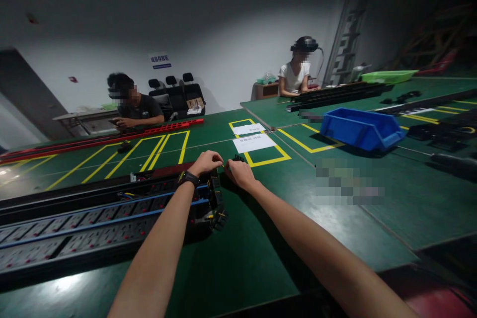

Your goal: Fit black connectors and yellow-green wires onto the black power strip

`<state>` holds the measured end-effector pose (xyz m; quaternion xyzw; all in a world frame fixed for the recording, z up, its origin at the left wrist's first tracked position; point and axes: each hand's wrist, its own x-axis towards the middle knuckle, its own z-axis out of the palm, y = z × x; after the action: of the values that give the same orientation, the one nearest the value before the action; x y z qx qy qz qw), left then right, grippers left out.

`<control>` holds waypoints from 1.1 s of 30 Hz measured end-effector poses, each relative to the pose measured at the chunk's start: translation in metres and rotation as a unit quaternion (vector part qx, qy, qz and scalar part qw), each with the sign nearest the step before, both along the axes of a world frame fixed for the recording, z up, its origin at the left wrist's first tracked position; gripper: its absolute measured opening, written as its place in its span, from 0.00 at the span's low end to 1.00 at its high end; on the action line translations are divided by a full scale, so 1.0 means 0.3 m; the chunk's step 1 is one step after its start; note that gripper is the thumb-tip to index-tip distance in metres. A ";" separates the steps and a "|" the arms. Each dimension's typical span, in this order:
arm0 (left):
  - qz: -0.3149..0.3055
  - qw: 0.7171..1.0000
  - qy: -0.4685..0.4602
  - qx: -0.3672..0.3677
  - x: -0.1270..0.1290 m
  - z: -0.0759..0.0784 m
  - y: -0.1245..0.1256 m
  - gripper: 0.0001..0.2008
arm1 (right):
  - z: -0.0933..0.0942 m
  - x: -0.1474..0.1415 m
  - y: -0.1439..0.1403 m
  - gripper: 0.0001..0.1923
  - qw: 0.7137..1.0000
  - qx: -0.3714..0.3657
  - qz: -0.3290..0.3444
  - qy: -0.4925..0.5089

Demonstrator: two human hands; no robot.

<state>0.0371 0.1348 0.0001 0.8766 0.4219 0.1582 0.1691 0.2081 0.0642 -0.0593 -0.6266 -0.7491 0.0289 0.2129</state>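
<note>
Both hands meet just beyond the power strip's [112, 218] right end: left hand [205, 162] fingers pinched on a thin wire, right hand [239, 173] closed around a small black part.

Both hands [206, 161] [240, 173] pinch small black part [237, 158] beside power strip [112, 213].

A small black plastic part [236, 159] sits pinched between the fingertips of both hands, low over the green tabletop [261, 238], mostly hidden by the fingers. Just left of it lies a long black power strip with its casing open [112, 218], its rows of sockets facing up, blue wires running lengthwise, its near end showing yellow-tipped wiring.
</note>
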 end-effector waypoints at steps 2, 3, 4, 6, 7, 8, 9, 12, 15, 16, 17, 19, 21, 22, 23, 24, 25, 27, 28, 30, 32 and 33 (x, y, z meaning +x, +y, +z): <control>0.010 1.000 0.001 0.011 0.002 -0.009 0.000 0.11 | 0.006 -0.003 -0.007 0.12 1.000 -0.002 -0.005 -0.015; 0.013 1.000 0.000 0.018 0.002 -0.013 0.000 0.11 | 0.009 -0.004 -0.010 0.12 1.000 -0.004 -0.005 -0.020; 0.014 1.000 -0.001 0.023 0.002 -0.017 0.000 0.11 | 0.012 -0.005 -0.013 0.13 1.000 -0.007 -0.003 -0.024; 0.014 0.999 -0.004 0.028 0.001 -0.023 0.001 0.11 | 0.018 -0.005 -0.019 0.12 0.999 -0.015 0.000 -0.030; 0.012 0.999 -0.003 0.030 0.000 -0.025 0.000 0.11 | 0.021 -0.005 -0.021 0.13 0.999 -0.019 0.001 -0.031; 0.011 0.999 -0.003 0.031 -0.001 -0.026 -0.001 0.11 | 0.024 -0.004 -0.023 0.13 0.999 -0.022 0.000 -0.032; 0.012 0.999 -0.001 0.034 -0.001 -0.027 -0.003 0.11 | 0.027 -0.003 -0.025 0.13 0.999 -0.024 -0.002 -0.032; 0.024 0.999 -0.001 0.045 -0.001 -0.031 -0.011 0.11 | 0.031 0.003 -0.031 0.14 0.999 -0.022 -0.011 -0.031; 0.039 0.998 -0.005 0.048 0.001 -0.034 -0.019 0.12 | 0.031 0.007 -0.035 0.16 0.999 -0.018 -0.021 -0.034; 0.040 0.998 -0.004 0.047 0.002 -0.034 -0.021 0.12 | 0.031 0.007 -0.036 0.16 0.999 -0.017 -0.022 -0.036; 0.040 0.998 -0.002 0.047 0.003 -0.034 -0.023 0.12 | 0.031 0.006 -0.036 0.17 0.999 -0.017 -0.022 -0.039; 0.037 0.998 0.003 0.044 0.005 -0.031 -0.024 0.12 | 0.031 0.001 -0.035 0.18 0.999 -0.022 -0.016 -0.045; 0.034 0.998 0.005 0.043 0.006 -0.029 -0.024 0.11 | 0.033 -0.005 -0.033 0.19 0.998 -0.029 -0.013 -0.049; 0.033 0.998 0.005 0.044 0.005 -0.028 -0.024 0.11 | 0.034 -0.008 -0.032 0.19 0.998 -0.032 -0.015 -0.050; 0.032 0.998 0.005 0.045 0.005 -0.028 -0.024 0.11 | 0.035 -0.009 -0.031 0.19 0.998 -0.035 -0.016 -0.049; 0.031 0.998 0.004 0.047 0.004 -0.029 -0.024 0.11 | 0.035 -0.008 -0.030 0.19 0.998 -0.036 -0.017 -0.047; 0.031 0.998 0.004 0.049 0.003 -0.030 -0.024 0.11 | 0.034 -0.005 -0.029 0.19 0.998 -0.039 -0.016 -0.044; 0.031 0.998 0.000 0.052 0.000 -0.033 -0.024 0.12 | 0.031 0.011 -0.027 0.18 0.998 -0.042 -0.003 -0.036; 0.032 0.998 -0.002 0.054 -0.001 -0.035 -0.024 0.12 | 0.028 0.022 -0.026 0.17 0.999 -0.042 0.009 -0.031; 0.034 0.998 -0.003 0.056 -0.003 -0.038 -0.024 0.12 | 0.020 0.050 -0.024 0.17 0.999 -0.036 0.031 -0.019; 0.037 0.998 -0.003 0.054 -0.005 -0.039 -0.024 0.11 | 0.012 0.074 -0.021 0.16 0.999 -0.027 0.044 -0.004; 0.038 0.998 -0.002 0.053 -0.005 -0.039 -0.024 0.11 | 0.009 0.083 -0.020 0.15 0.999 -0.025 0.048 0.003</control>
<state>0.0356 0.1276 -0.0116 0.8672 0.4458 0.1883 0.1174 0.2329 0.0582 -0.0567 -0.5949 -0.7767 0.0594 0.1982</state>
